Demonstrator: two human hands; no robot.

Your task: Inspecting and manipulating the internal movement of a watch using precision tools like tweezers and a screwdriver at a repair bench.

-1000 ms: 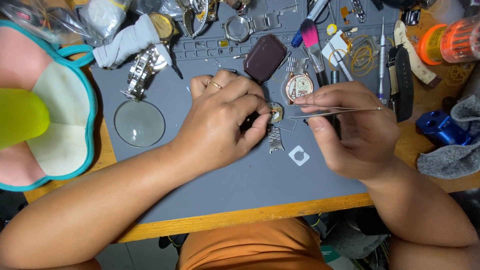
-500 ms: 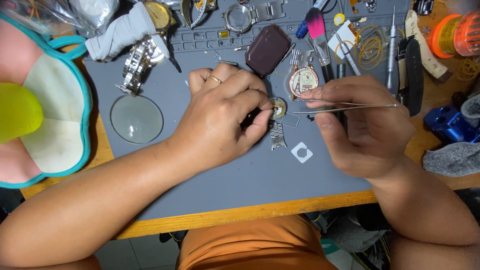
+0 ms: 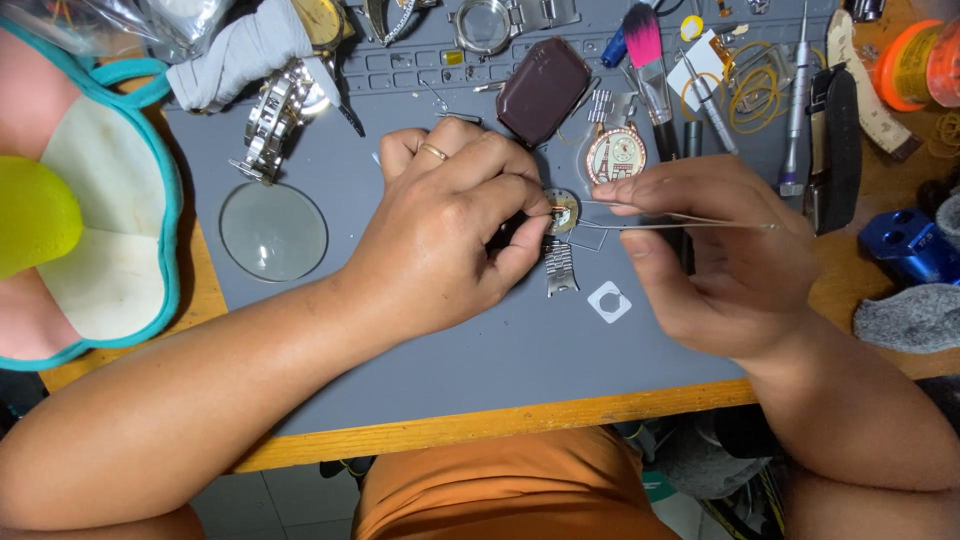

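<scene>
Grey mat (image 3: 420, 380) covers the tabletop (image 3: 480, 425), and everything here sits relative to the small round watch movement (image 3: 563, 211) at its middle. Far left of the movement lies a clear round lens (image 3: 273, 231), with a steel watch bracelet (image 3: 268, 122) just above that lens. Closer in, the left hand (image 3: 450, 235) is curled over the work, fingertips pinched shut on the movement's left edge, pinning it to the mat. The movement itself looks tiny, light and very fragile: thin metal, fine parts, so I judge the rim is the only safe place to hold, never the face. Just below it lies a short piece of metal band (image 3: 561, 269); whether it joins the movement I cannot tell. Up and right of the movement sits a copper-rimmed dial (image 3: 616, 155), and a dark maroon case (image 3: 543, 90) is above. Right of the movement, the right hand (image 3: 725, 260) has its grip closed on slim steel tweezers (image 3: 680, 218), tips reaching left to touch the movement. A white square insert (image 3: 609, 301) lies below and right.
</scene>
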